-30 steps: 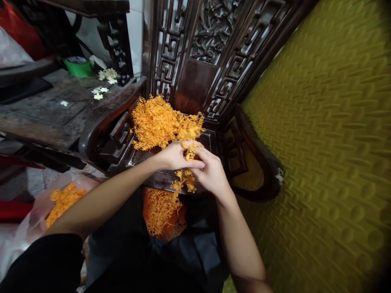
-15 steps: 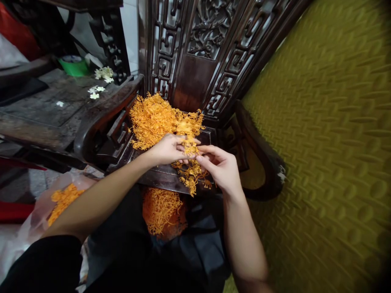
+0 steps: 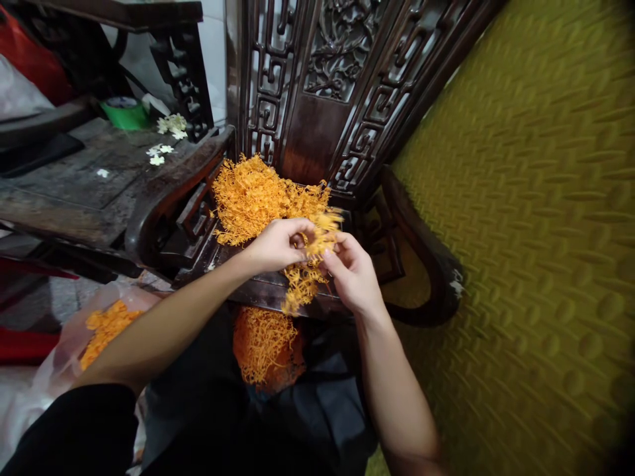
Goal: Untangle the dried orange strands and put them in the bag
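Over the seat of a dark carved chair [image 3: 317,142], my left hand [image 3: 282,244] is closed on a bunch of orange strands [image 3: 322,235], blurred by motion. Close beside it, my right hand [image 3: 350,268] has its thumb and fingers pinched at the right side of the same bunch. Part of the bunch hangs down toward the seat's front edge. Behind my hands a large heap of orange strands [image 3: 248,198] lies on the seat. Below the seat edge, more orange strands [image 3: 265,344] fill an orange-red bag between my legs.
At the left, a second dark wooden seat [image 3: 64,192] bears green tape [image 3: 124,112] and small white flowers [image 3: 156,155]. A clear plastic bag [image 3: 64,357] with orange pieces [image 3: 106,327] stands at lower left. The chair's curved armrest [image 3: 446,284] and a yellow-green padded surface [image 3: 536,198] are at the right.
The held bunch has moved slightly right and up. My left fingers have closed in around it, and my right hand has shifted a little left. The view has moved slightly.
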Action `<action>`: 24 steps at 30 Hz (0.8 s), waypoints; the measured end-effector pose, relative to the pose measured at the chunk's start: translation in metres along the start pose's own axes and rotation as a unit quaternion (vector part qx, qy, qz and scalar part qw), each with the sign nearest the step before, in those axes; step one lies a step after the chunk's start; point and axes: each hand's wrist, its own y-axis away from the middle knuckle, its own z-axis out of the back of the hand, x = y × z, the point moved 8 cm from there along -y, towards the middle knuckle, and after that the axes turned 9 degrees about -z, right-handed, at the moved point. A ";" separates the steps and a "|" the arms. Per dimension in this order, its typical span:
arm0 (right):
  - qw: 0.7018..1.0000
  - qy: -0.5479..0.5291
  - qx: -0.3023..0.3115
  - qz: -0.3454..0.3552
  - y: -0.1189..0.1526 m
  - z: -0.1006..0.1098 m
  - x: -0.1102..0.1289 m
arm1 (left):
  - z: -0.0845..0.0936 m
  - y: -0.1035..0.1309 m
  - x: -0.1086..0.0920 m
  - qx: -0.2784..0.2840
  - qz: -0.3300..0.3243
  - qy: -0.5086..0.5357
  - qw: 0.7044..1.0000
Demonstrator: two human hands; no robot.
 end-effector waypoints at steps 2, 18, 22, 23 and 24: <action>1.000 -0.023 -0.018 -0.011 -0.001 0.000 -0.005 | -0.001 0.000 -0.006 -0.006 -0.007 -0.017 1.000; 0.984 -0.086 -0.151 -0.035 -0.012 0.043 -0.004 | -0.001 0.004 -0.031 -0.074 0.000 0.172 0.982; 0.993 -0.008 -0.113 -0.020 -0.007 0.018 -0.007 | 0.005 0.001 -0.012 -0.093 0.054 0.181 0.978; 0.993 -0.001 -0.114 -0.010 -0.006 0.017 -0.005 | 0.006 0.002 -0.008 -0.093 0.069 0.177 0.977; 0.993 0.002 -0.114 0.002 -0.006 0.017 -0.003 | 0.007 0.003 -0.006 -0.091 0.082 0.172 0.977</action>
